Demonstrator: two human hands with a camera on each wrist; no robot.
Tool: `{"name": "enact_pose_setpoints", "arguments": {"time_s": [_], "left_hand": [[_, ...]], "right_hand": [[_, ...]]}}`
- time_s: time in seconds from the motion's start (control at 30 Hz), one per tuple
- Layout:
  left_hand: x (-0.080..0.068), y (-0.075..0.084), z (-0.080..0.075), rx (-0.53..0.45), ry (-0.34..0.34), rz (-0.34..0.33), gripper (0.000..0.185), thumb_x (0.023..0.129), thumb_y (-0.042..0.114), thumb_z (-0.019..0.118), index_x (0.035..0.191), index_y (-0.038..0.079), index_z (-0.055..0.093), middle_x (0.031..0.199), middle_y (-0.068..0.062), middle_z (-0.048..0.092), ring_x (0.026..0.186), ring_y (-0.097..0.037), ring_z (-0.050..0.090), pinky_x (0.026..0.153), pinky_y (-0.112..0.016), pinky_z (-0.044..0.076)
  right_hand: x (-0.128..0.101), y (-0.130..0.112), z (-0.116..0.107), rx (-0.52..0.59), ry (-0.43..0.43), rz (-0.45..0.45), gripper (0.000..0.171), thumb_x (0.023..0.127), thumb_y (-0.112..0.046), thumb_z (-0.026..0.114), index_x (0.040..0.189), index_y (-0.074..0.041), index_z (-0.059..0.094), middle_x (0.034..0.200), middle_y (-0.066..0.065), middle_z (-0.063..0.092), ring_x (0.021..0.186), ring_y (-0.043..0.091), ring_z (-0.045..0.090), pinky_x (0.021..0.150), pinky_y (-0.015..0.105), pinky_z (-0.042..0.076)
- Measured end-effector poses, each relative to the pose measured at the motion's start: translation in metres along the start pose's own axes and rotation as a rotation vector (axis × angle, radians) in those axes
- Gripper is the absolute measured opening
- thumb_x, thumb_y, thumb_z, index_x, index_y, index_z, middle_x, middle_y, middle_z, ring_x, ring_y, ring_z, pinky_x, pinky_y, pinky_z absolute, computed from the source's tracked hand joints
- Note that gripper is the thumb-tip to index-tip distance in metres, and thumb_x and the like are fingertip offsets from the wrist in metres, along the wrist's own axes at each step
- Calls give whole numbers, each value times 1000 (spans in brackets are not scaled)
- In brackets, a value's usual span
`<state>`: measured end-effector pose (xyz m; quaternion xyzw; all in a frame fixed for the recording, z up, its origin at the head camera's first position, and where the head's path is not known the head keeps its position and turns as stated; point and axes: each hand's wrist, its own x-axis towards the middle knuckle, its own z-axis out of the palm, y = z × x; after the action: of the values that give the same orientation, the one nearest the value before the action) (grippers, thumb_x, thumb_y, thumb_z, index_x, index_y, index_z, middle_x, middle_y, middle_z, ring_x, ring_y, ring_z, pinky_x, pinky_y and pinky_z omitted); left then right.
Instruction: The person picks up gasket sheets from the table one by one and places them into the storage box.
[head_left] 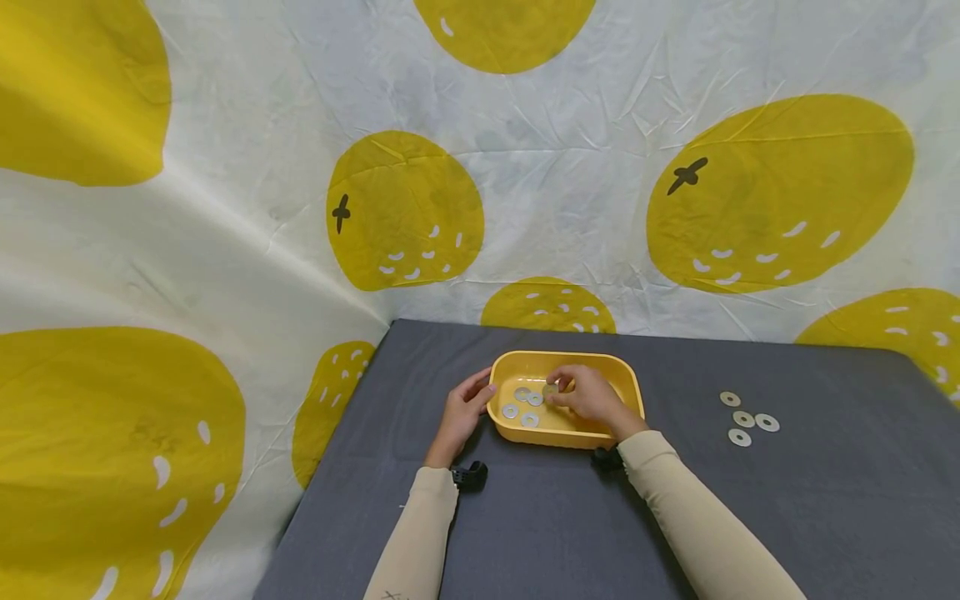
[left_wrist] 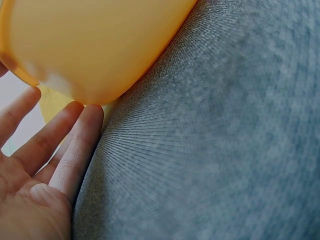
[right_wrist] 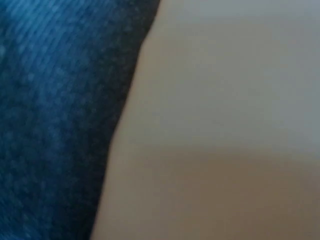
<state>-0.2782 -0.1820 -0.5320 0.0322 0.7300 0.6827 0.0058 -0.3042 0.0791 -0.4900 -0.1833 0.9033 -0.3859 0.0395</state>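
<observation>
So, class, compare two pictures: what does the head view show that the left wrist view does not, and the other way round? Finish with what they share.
Only the head view: the right-hand grip inside the tray, washers in it, four more washers on the cloth to the right, and both sleeves.

Only the left wrist view: the palm side of the left-hand grip and the cloth's fine weave.

Both: the tray, the left-hand grip touching it, the cloth, and part of the white-and-yellow sheet.
</observation>
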Motion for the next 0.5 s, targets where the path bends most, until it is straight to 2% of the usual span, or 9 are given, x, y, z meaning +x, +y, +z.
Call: {"name": "enact_pose_setpoints", "arguments": {"time_s": [0.2, 0.5], "left_hand": [[0, 0, 0, 6, 6, -10, 41, 101, 30, 67, 142, 27, 62, 129, -12, 68, 114, -25, 67, 88, -28, 60], [-1, -1, 1, 8, 2, -1, 44, 102, 29, 66, 144, 22, 61, 132, -15, 67, 116, -27, 67, 88, -29, 60]], "right_hand": [[0, 0, -1, -66, -18, 29, 24, 86, -20, 83, 107, -10, 75, 91, 6, 67, 81, 20, 58, 74, 33, 46], [0, 2, 0, -109, -53, 54, 24, 87, -22, 83, 107, -12, 75, 91, 5, 68, 80, 19, 59, 71, 33, 47]]}}
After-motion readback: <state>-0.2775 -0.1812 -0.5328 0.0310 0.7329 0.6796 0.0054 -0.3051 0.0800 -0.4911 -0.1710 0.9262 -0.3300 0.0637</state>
